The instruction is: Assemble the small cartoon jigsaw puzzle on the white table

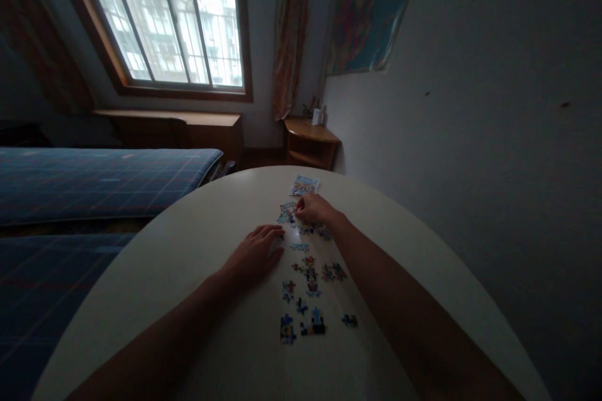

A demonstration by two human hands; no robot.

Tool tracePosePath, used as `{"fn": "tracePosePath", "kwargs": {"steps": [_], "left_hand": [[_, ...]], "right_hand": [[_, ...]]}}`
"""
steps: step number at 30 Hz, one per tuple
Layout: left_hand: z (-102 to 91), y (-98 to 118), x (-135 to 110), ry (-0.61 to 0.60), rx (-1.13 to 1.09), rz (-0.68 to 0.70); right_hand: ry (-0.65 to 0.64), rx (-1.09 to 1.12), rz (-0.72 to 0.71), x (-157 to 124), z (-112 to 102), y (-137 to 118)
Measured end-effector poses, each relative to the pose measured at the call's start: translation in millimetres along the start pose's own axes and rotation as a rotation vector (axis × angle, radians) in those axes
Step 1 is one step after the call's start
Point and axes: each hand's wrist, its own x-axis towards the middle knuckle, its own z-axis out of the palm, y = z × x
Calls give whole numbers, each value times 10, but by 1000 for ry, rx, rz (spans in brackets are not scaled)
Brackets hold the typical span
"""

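Right hand (314,208) at the jigsaw pieces (286,213) on the white table (197,219); whether its grip pinches one cannot be told. Left hand (254,254), palm down beside them, thumb spread.

Dim room, daylight from overexposed window (181,19), darkened corners, soft detail, wide-angle distortion

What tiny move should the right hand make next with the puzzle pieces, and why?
Maybe the bare right hand should draw one out from the far spread of small multicoloured jigsaw pieces toward the long, knobbly-edged multicoloured cluster: the hand is right at that spread, and the cluster's uneven edges might take another.
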Motion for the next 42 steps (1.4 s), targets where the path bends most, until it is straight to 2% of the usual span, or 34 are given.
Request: {"fn": "tracePosePath", "kwargs": {"steps": [5,9,14,17,21,25,29,32,39,42], "left_hand": [[-7,-8,-2,3,-14,0],[-1,4,3,74,-47,-45],[0,212,20,269,-266,-148],[-19,426,10,269,-469,-133],[-42,651,-25,228,-616,-143],[-13,714,-51,170,-716,-179],[42,693,-73,130,-723,-134],[64,686,-100,135,-669,-105],[66,705,-122,157,-619,-7],[57,681,-111,144,-587,-24]], "right_hand": [[9,130,-104,-27,38,34],[2,274,-198,-199,64,46],[-3,437,-315,-771,51,39],[44,577,-402,-1160,25,56],[117,642,-331,-1483,40,105],[190,766,-256,-1570,131,148],[120,1032,-169,-1586,221,161],[85,1138,-112,-1610,264,165],[78,1159,-120,-1634,315,192],[70,1105,-142,-1630,315,212]]}}
